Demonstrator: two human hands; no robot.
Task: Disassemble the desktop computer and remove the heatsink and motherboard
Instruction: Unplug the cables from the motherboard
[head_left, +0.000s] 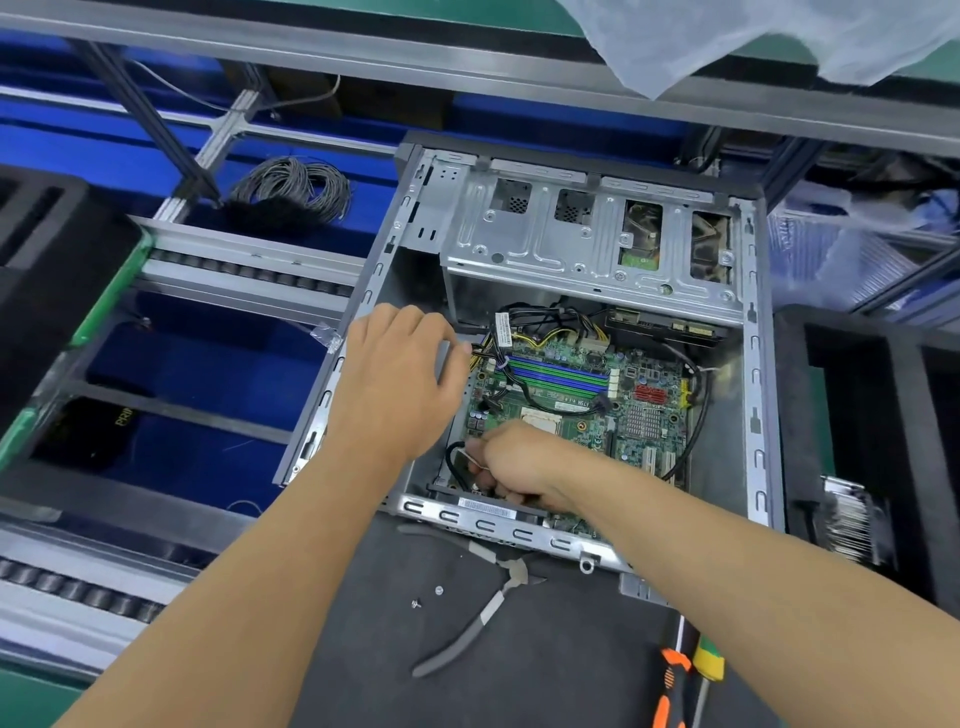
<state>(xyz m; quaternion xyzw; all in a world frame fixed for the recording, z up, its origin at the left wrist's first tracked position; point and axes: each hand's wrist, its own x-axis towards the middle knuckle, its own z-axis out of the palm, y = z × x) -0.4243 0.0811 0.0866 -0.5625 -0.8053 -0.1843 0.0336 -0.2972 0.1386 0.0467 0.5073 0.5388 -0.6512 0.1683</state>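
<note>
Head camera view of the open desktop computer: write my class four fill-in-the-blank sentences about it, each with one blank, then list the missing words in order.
1. The motherboard is still inside the ____.
2. On the black mat in front of the case lie pliers and two loose ____.
3. The right hand pinches a black ____ at the board's near corner.
4. The memory slots are blue and ____.

Missing words: case; screws; cable; green

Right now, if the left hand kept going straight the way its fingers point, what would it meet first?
Probably the yellow and black cable bundle at the motherboard edge; the left hand points right, across the case, fingertips almost there. Depth is unclear, so it might pass above.
</note>
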